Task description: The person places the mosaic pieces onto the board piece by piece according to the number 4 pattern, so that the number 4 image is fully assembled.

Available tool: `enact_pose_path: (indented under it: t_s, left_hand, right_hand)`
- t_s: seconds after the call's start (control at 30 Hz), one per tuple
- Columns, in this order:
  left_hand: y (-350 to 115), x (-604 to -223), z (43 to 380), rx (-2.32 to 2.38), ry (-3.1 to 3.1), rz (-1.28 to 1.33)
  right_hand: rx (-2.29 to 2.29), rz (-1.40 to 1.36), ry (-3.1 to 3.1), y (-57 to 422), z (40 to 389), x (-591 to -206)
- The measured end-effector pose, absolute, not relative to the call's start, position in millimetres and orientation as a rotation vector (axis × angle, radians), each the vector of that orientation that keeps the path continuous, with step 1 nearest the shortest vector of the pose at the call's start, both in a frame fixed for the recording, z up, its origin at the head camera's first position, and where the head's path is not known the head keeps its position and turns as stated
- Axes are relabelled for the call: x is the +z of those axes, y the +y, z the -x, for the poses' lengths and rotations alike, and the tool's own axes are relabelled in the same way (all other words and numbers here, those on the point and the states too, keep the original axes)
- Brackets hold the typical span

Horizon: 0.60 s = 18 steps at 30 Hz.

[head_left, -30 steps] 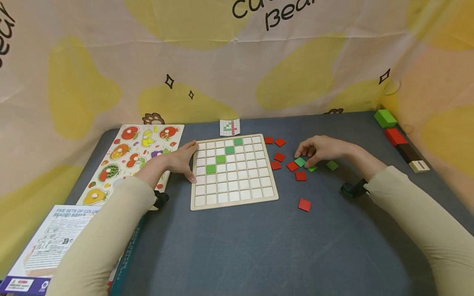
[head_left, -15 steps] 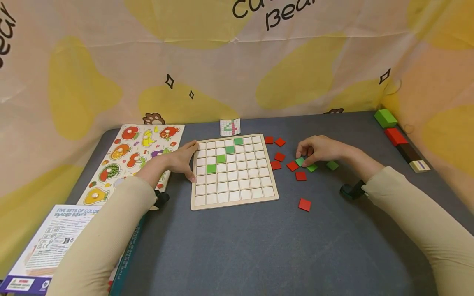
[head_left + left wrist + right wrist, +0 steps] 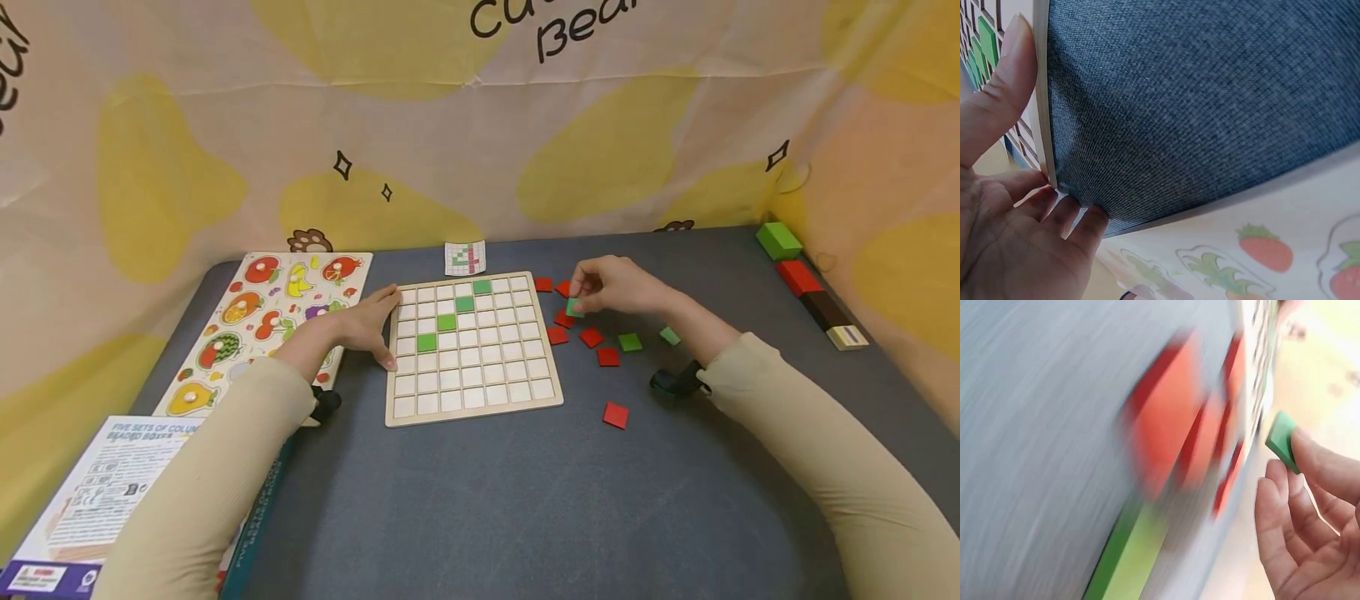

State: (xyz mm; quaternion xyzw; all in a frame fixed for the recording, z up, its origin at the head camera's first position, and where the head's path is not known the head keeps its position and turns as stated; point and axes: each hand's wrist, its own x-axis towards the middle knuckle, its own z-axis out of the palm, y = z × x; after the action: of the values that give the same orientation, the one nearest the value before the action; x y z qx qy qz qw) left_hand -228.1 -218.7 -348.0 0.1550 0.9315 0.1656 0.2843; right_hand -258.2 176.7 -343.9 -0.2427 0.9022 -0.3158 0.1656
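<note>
My right hand (image 3: pixel 617 284) pinches a green square tile (image 3: pixel 1281 441) between thumb and fingers, held up above the red tiles just right of the board. My left hand (image 3: pixel 365 327) rests along the left edge of the wooden grid board (image 3: pixel 474 414). In the left wrist view its thumb (image 3: pixel 1015 69) lies on the board's rim, and its fingertips touch near a corner, fairly straight. Several green tiles (image 3: pixel 447 322) sit in the board's cells in a diagonal line. Red tiles (image 3: pixel 591 337) lie scattered to the right, with two green tiles (image 3: pixel 630 342) beside them.
Behind the board stands a small pattern card (image 3: pixel 465 258). A fruit-printed board (image 3: pixel 242 306) and a box (image 3: pixel 112 492) lie at left. Along the right edge are a green block (image 3: pixel 779 241), a red block (image 3: pixel 799 277), a dark block (image 3: pixel 822 308) and a pale block (image 3: pixel 849 337).
My right hand has picked up a green tile from the group and moved left and away from me, toward the board. The left hand and the board have stayed put.
</note>
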Motion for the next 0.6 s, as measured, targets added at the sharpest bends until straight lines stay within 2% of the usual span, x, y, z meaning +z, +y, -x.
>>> enact_pose_path:
  t_s: [0.37, 0.6]
  left_hand:
    - [-218, -347, 226, 0.461, 2.498, -0.416]
    - [-220, -347, 226, 0.453, 2.498, -0.405]
  right_hand:
    - [-0.987, 0.952, 2.478, 48, 236, -347]
    - [-0.892, 1.061, 2.478, -2, 222, -351]
